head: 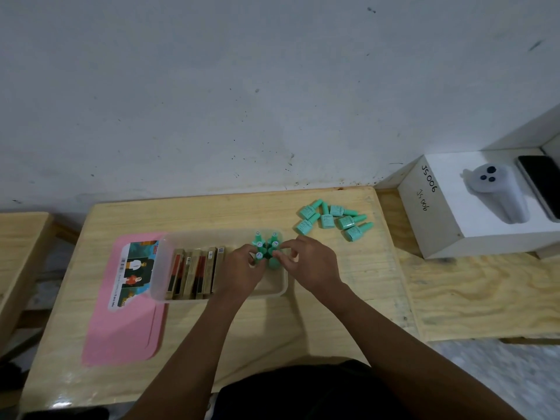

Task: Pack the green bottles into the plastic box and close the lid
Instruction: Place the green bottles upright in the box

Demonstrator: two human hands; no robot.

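Both hands over the right end of the box (283, 291), which sits mid-table (272, 325). Left hand (242, 272) is curled, fingertips pinched on the cap of an upright bottle (259, 256) in the front row of the cluster. Right hand (312, 262) is also curled, thumb and forefinger closed at a bottle (275, 262) just beside it; the grip is partly hidden by the fingers, so it is probably holding but I can't confirm full contact.

Packed bottles (266, 242) stand upright, caps up, in two tight rows at the box's right end, directly under and between the two sets of fingertips. Left part of the box holds a row of slim cartons (195, 269) standing on edge, touching the left hand's wrist side.

Loose bottles (333, 219) lie on their sides in a pile at the table's back right, well apart from the box, beyond and right of the right hand.

Pink lid (124, 325) lies flat left of the box, label up, its right edge tucked under the box's left wall. Box is open.

White carton (436, 213) sits off to the right on the next table.
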